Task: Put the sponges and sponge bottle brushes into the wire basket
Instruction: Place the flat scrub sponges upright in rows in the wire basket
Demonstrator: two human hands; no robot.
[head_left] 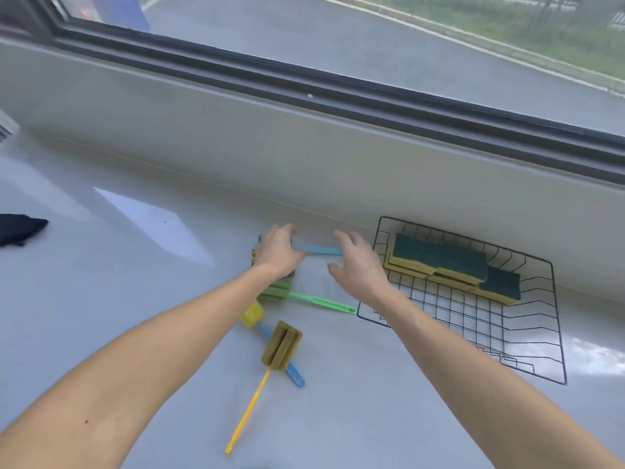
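A black wire basket (pixel 527 363) stands at the right on the pale counter, with several yellow-and-green sponges (pixel 439 262) stacked in its far part. My left hand (pixel 277 252) closes over the sponge head of a light-blue-handled bottle brush (pixel 321 250), hiding that head. My right hand (pixel 358 265) hovers open at the handle's right end, just left of the basket. Nearer me lie a green brush (pixel 321 303), an olive-headed brush with a yellow handle (pixel 280 346), and a yellow-headed brush with a blue handle (pixel 253 314).
A raised ledge under a dark-framed window (pixel 304 96) runs behind the counter. A dark cloth (pixel 20 228) lies at the far left edge. A vent grille (pixel 5 128) shows at the upper left.
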